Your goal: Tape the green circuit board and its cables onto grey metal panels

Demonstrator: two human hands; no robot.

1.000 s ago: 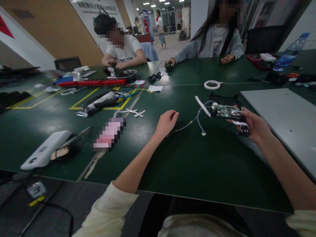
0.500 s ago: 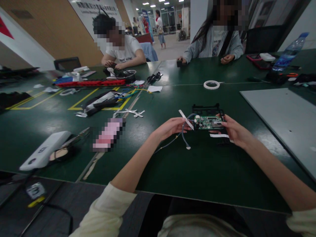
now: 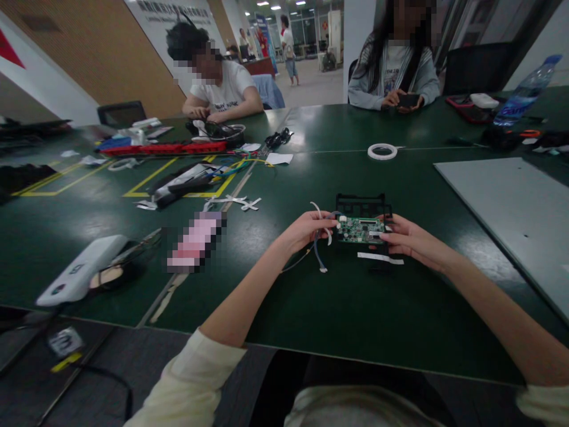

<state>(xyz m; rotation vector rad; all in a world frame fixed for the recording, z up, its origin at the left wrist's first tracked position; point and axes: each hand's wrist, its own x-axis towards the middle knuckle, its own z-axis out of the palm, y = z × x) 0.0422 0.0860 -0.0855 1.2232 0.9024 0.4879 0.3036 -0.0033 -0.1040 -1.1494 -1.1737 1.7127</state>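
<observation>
A green circuit board [image 3: 361, 230] sits in a black plastic frame [image 3: 361, 204], both raised a little off the table in front of me. My right hand [image 3: 411, 240] grips the board and frame at their right side, thumb on top, the other fingers partly hidden. At the board's left edge, my left hand [image 3: 309, 230] is closed in a pinch on a thin grey cable [image 3: 318, 255], whose white connector end dangles. One white tape strip [image 3: 328, 234] curls at these fingertips. Another white strip [image 3: 377, 257] shows just below the board.
Ahead lies a roll of white tape [image 3: 382, 152], with a grey panel [image 3: 502, 201] at the right. On the left are a phone [image 3: 195, 240], a white device [image 3: 82, 270] and tape scraps [image 3: 244, 203]. Two people sit across the table [image 3: 311, 320]; a water bottle [image 3: 527, 92] stands far right.
Both hands and the board have shifted slightly left and down. The white strip by my left hand now curls. Across the table, one person has brought a dark object between both hands.
</observation>
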